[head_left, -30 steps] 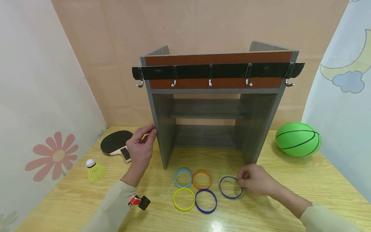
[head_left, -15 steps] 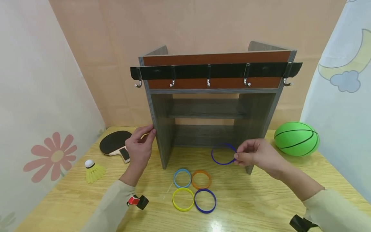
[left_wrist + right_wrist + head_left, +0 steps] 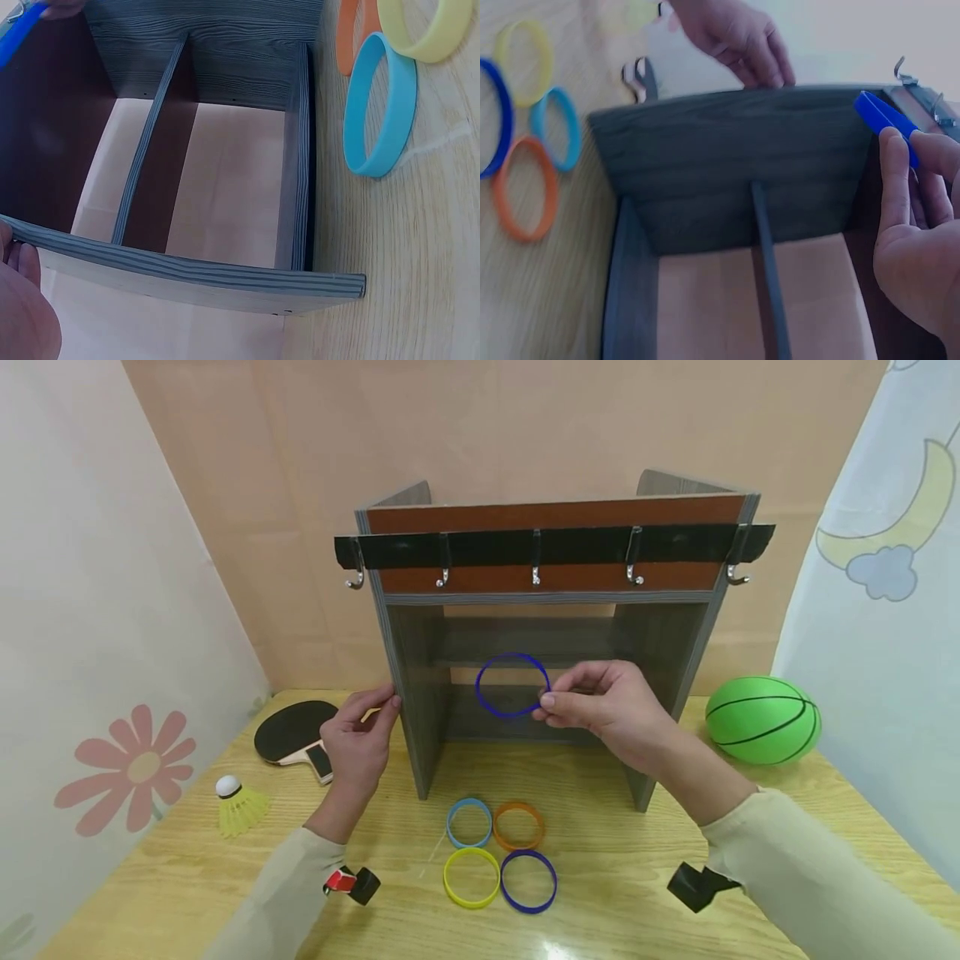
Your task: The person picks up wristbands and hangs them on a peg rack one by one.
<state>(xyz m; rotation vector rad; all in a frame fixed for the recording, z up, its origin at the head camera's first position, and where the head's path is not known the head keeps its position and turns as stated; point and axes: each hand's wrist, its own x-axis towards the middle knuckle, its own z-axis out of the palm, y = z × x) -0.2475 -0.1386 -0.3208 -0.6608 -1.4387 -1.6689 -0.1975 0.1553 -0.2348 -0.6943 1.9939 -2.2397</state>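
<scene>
My right hand point(image 3: 600, 706) pinches a dark blue silicone wristband point(image 3: 480, 687) between thumb and fingers, holding it up before the grey wooden shelf unit point(image 3: 547, 598). In the right wrist view this wristband point(image 3: 885, 118) tilts close to the hook end of the unit. My left hand point(image 3: 362, 727) touches the left side panel from outside, fingertips at its front edge, fingers loosely bent. A black strip point(image 3: 487, 552) with several metal hooks runs across the unit's top front. On the table lie wristbands: light blue point(image 3: 450, 823), orange point(image 3: 542, 827), yellow point(image 3: 447, 883) and another dark blue one point(image 3: 554, 887).
A black table tennis bat point(image 3: 292, 729) and a yellow shuttlecock point(image 3: 242, 810) lie on the table at the left. At the right sits a green ball point(image 3: 763, 720) with black lines. Fabric backdrops stand behind and at both sides.
My right hand has lifted the dark blue wristband off the table and carried it up and left, in front of the shelves. My left hand stays at the side panel.
</scene>
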